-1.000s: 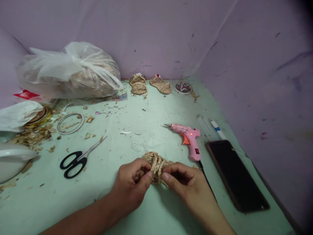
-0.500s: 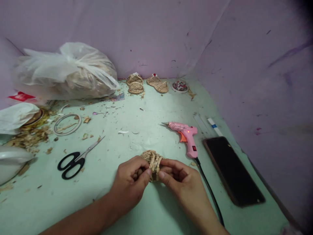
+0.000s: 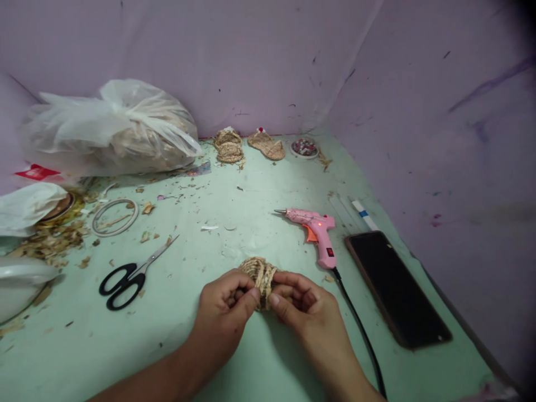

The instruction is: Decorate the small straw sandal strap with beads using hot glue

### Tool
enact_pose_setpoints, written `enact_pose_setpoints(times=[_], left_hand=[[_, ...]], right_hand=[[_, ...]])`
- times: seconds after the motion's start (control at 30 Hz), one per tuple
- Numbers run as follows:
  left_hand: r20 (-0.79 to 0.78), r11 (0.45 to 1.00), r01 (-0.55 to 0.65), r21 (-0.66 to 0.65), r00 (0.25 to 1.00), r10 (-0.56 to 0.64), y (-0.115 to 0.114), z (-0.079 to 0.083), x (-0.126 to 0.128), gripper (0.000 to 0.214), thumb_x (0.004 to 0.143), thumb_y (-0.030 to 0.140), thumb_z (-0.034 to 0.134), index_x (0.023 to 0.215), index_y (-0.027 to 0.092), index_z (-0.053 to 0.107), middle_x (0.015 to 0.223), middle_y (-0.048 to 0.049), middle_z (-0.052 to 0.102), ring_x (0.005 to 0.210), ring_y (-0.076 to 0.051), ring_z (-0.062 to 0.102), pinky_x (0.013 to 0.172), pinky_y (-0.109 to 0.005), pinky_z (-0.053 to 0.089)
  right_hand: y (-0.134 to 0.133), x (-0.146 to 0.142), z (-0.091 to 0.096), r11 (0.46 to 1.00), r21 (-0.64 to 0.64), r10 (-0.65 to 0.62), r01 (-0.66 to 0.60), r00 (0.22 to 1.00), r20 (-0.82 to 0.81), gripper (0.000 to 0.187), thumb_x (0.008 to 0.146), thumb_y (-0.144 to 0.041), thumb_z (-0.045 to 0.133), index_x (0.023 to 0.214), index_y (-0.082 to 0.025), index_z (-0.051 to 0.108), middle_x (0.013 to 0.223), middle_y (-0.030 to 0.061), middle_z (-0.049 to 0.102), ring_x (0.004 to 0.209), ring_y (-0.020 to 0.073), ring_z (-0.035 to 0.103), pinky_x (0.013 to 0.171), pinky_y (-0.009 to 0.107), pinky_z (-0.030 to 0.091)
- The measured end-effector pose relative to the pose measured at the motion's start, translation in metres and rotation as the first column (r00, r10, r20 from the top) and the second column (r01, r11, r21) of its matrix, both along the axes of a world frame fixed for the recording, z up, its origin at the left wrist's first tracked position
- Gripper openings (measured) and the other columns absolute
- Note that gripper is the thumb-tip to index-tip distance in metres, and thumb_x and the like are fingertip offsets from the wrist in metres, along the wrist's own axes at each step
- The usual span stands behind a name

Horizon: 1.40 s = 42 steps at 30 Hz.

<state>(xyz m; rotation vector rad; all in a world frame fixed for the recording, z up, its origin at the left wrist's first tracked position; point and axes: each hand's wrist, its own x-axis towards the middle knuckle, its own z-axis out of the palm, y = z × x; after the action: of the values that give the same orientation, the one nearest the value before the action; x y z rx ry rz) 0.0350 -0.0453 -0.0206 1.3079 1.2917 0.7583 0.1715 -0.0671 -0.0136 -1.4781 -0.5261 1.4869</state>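
Note:
A small woven slipper of braided straw-like fibre [image 3: 263, 277] is held between both hands, just above the front of the green tabletop. My left hand [image 3: 228, 304] pinches its left side, thumb pressed near the braided strap. On the other side my right hand [image 3: 305, 304] grips the edge with thumb and fingers closed. The fingers hide the slipper's lower part. To the right of it lies a pink hot glue gun [image 3: 313, 231], its small light glowing. Black-handled scissors [image 3: 134, 277] rest open on the left.
Two finished-looking woven slippers [image 3: 229, 152] and a dish of beads [image 3: 305, 147] stand by the wall. A phone [image 3: 397, 290] lies at the right beside the black cord [image 3: 360, 329]. A tape roll [image 3: 115, 218], fibre scraps [image 3: 54, 243] and a stuffed plastic bag [image 3: 117, 131] occupy the left.
The view has shifted slightly, so the background sits a little further left. Both hands keep their hold on the woven slipper with hardly any movement.

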Motion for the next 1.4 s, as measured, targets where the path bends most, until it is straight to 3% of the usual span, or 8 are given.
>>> enact_pose_setpoints(times=[0.27,0.57,0.9,1.2,1.3,1.4], left_hand=[[-0.033,0.998,-0.051,0.021,0.998,0.052,-0.002,0.004,0.004,0.016,0.071,0.025,0.054,0.058,0.015,0.056,0.059,0.0000,0.051,0.057,-0.012,0.046,0.053,-0.023,0.037],[-0.012,0.996,0.006,0.085,1.000,-0.005,-0.001,0.005,0.005,0.018,0.073,0.022,0.052,0.056,0.015,0.054,0.059,-0.0002,0.049,0.058,-0.012,0.047,0.053,-0.023,0.037],[-0.037,0.993,-0.020,0.118,0.999,0.024,-0.001,0.005,0.006,0.017,0.071,0.022,0.053,0.056,0.015,0.056,0.058,-0.0011,0.052,0.057,-0.013,0.049,0.052,-0.023,0.038],[0.005,0.999,-0.052,0.008,0.999,0.052,-0.001,0.008,0.003,0.013,0.067,0.025,0.057,0.059,0.015,0.056,0.057,0.0000,0.052,0.051,-0.011,0.046,0.046,-0.021,0.037],[0.093,0.994,-0.061,-0.086,0.993,0.069,-0.001,0.007,0.000,0.013,0.069,0.028,0.057,0.072,0.015,0.057,0.051,0.0039,0.048,0.044,-0.008,0.040,0.041,-0.019,0.032],[0.040,0.993,-0.100,-0.055,0.994,0.103,0.002,0.007,-0.005,0.014,0.071,0.030,0.053,0.075,0.016,0.056,0.050,0.0050,0.046,0.042,-0.007,0.036,0.040,-0.019,0.029]], right_hand=[[-0.001,0.000,0.001,1.000,0.008,0.001,-0.001,1.000,-0.031,0.031,0.051,-0.027,0.075,0.077,-0.016,0.063,0.059,-0.0008,0.065,0.056,0.0124,0.058,0.059,0.026,0.045],[0.000,0.000,0.000,0.999,0.022,0.027,-0.027,0.999,-0.027,0.034,0.053,-0.028,0.075,0.081,-0.014,0.061,0.059,-0.0004,0.066,0.058,0.0121,0.058,0.061,0.025,0.045],[-0.001,0.000,0.001,0.999,0.036,0.025,-0.024,0.999,-0.024,0.032,0.054,-0.027,0.074,0.080,-0.015,0.060,0.059,-0.0006,0.066,0.058,0.0124,0.059,0.062,0.026,0.046],[-0.003,0.006,-0.004,0.996,0.046,0.080,-0.080,0.997,0.013,0.030,0.053,-0.029,0.075,0.077,-0.015,0.063,0.061,-0.0006,0.063,0.053,0.0106,0.056,0.052,0.024,0.047],[-0.005,0.015,0.003,0.989,0.067,0.126,-0.134,0.986,0.112,0.028,0.061,-0.038,0.069,0.078,-0.016,0.063,0.068,0.0025,0.065,0.056,0.0132,0.058,0.050,0.025,0.049],[-0.005,0.031,0.008,0.978,0.129,0.094,-0.164,0.898,0.429,0.024,0.072,-0.040,0.060,0.083,-0.019,0.064,0.077,0.0046,0.067,0.061,0.0152,0.060,0.053,0.027,0.048]])
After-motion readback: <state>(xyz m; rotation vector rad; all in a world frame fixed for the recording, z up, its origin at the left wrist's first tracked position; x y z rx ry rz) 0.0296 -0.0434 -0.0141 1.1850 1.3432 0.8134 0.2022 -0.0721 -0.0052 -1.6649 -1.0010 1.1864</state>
